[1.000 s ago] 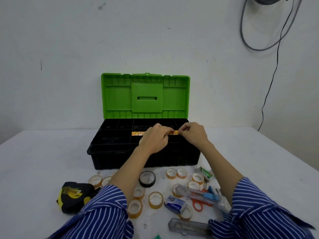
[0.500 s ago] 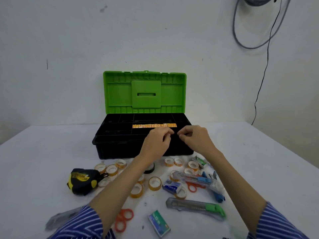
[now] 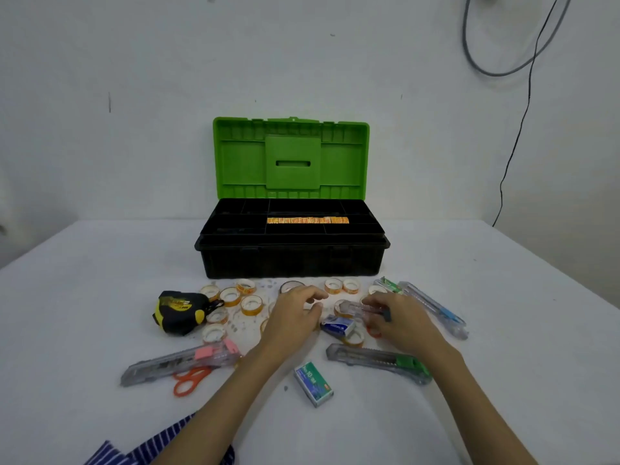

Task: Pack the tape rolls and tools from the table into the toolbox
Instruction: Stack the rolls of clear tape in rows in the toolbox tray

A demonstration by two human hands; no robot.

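While the toolbox point(image 3: 292, 260) stands open, the left hand point(image 3: 295, 313) hovers loose-fingered; the right hand's point(image 3: 399, 317) grip is unclear.

The white table point(image 3: 100, 297) bears the toolbox point(image 3: 292, 260), tape rolls point(image 3: 251, 304), cutters point(image 3: 379, 362), scissors point(image 3: 188, 382).

Toolbox point(image 3: 292, 256): black base, green lid point(image 3: 291, 157) standing upright and open at the back, divided tray on top with a row of orange-yellow tape rolls point(image 3: 307, 220) lined up in one middle compartment. On the table just in front: loose small tape rolls point(image 3: 251, 304) scattered flat, a black roll point(image 3: 290, 286), a yellow-black tape measure point(image 3: 179, 310) at left. Nearer the front lie clear utility knives with pink point(image 3: 177, 362), green point(image 3: 379, 362) and blue point(image 3: 434, 308) sliders, orange-handled scissors point(image 3: 188, 380) partly under the pink one, and a green staple box point(image 3: 313, 383).
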